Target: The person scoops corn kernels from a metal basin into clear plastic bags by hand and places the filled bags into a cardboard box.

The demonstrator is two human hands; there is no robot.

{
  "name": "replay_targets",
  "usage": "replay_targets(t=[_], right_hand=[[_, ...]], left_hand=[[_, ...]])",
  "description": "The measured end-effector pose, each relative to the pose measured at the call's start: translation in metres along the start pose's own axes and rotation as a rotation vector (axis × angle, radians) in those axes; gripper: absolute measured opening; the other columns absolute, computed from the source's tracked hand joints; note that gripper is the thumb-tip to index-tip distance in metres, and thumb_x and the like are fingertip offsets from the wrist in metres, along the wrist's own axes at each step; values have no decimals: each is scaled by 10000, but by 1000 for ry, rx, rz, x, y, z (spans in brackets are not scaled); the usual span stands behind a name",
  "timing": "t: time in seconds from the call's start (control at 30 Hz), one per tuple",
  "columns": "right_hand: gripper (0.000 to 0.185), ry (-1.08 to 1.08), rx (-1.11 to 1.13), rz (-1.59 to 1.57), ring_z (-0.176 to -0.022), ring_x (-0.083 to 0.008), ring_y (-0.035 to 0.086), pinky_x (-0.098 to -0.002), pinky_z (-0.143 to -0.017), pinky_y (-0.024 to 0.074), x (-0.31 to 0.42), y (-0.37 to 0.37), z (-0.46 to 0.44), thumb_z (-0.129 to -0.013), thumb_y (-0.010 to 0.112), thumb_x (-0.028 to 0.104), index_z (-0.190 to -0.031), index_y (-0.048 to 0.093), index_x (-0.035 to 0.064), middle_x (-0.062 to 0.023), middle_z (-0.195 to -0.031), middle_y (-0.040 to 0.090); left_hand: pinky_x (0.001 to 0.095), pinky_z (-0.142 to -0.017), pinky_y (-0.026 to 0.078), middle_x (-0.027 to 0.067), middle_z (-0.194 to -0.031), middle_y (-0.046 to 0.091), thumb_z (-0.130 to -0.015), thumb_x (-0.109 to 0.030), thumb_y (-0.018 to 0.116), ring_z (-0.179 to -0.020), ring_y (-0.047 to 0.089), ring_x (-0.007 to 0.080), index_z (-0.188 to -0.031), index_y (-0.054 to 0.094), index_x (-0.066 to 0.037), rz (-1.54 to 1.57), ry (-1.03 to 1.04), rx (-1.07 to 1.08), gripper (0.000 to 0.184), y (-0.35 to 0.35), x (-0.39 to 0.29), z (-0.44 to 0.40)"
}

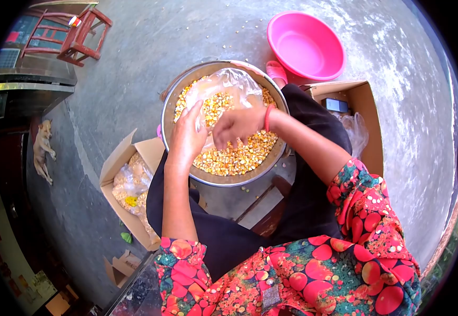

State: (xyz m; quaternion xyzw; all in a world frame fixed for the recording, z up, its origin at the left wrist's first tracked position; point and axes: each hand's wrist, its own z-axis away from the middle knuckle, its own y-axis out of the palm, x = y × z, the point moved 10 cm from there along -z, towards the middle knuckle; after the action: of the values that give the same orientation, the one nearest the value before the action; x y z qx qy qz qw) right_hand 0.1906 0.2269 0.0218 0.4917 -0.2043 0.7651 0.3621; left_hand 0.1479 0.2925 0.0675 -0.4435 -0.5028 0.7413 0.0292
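Note:
A wide metal basin rests at my lap, filled with loose yellow and orange corn kernels. On the kernels lies a clear plastic bag, its mouth towards me and some kernels inside it. My left hand grips the near left edge of the bag, thumb and fingers on the plastic. Over the kernels at the bag's mouth is my right hand, a red band on its wrist. Its fingers point down and are smeared by motion, so whether they hold kernels is unclear.
A pink tub stands on the floor beyond the basin. At right, a cardboard box holds a phone and plastic bags; another box at left holds bagged contents. A dog lies far left, near a wooden chair.

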Motion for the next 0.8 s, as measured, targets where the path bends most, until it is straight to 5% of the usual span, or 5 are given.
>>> replay_targets(t=[0.17, 0.3, 0.4, 0.63, 0.8], right_hand=[[277, -161, -45, 722, -797, -325, 595, -401, -732, 461, -38, 51, -30, -748, 553, 154, -1012, 599, 83, -167, -870, 619], [272, -45, -239, 925, -827, -361, 600, -439, -713, 473, -51, 59, -28, -733, 529, 139, -988, 594, 71, -201, -892, 601], [245, 126, 19, 927, -815, -349, 608, -432, -703, 481, -69, 77, -32, -746, 514, 152, -954, 609, 63, -194, -865, 615], [193, 116, 151, 937, -751, -292, 636, -393, -650, 500, -85, 79, -40, -763, 504, 164, -855, 626, 47, -173, -784, 639], [146, 255, 189, 186, -629, -186, 629, -296, -510, 522, -67, 68, -21, -802, 495, 125, -867, 571, 18, -102, -738, 588]], left_hand=[[358, -958, 375, 232, -1181, 514, -669, -30, 613, -1125, 487, 342, -1234, 481, -44, 9, 19, -8, 580, 0, -2, 1], [386, -924, 402, 219, -1165, 508, -681, -55, 605, -1083, 495, 362, -1234, 476, -48, -8, 31, -6, 568, 0, 0, 0], [387, -926, 400, 220, -1165, 508, -690, -79, 604, -1083, 496, 362, -1232, 477, -45, -13, 24, -3, 559, 0, 1, 0], [388, -929, 394, 225, -1172, 504, -704, -120, 617, -1087, 493, 363, -1231, 473, -27, -9, 39, 8, 554, 0, -1, 1], [385, -931, 393, 224, -1184, 497, -707, -104, 614, -1096, 488, 361, -1230, 475, -31, -8, 38, 14, 546, 1, -1, 1]])
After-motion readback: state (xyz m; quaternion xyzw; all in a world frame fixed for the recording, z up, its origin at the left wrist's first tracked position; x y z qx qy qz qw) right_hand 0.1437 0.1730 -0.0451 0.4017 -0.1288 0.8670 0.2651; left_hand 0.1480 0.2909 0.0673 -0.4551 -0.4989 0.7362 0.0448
